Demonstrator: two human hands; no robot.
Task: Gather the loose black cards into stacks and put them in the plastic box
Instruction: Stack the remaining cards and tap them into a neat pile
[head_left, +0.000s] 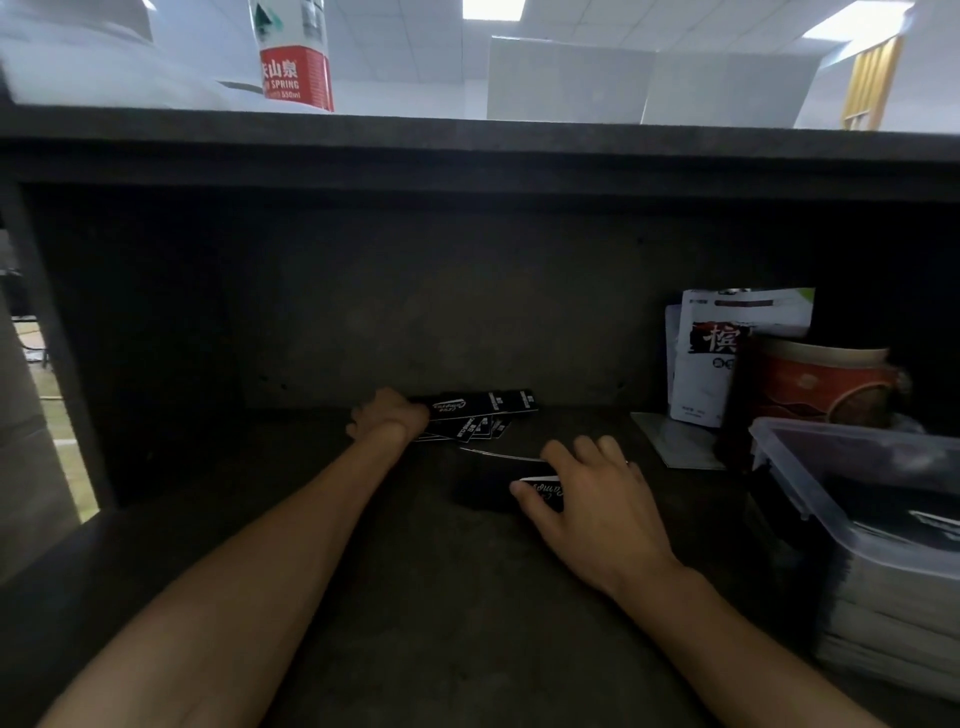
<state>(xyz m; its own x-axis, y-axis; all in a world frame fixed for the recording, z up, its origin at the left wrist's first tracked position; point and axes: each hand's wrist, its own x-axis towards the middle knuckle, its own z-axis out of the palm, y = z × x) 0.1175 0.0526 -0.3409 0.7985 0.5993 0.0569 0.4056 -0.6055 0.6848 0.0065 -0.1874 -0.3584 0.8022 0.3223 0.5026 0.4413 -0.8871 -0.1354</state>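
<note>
Several loose black cards (480, 413) with white print lie fanned against the back wall of a dark shelf. My left hand (387, 415) reaches to their left end and curls round the cards there. My right hand (587, 491) is nearer to me and holds a small stack of black cards (543, 491) between thumb and fingers, low over the shelf floor. The clear plastic box (810, 488) stands at the right, its lid off, with stacked cards visible through its wall.
A red round tin (826, 384) and white packets (711, 358) stand behind the box at the back right. A water bottle (296, 57) stands on the shelf top above. The shelf's left upright (57, 332) bounds the space.
</note>
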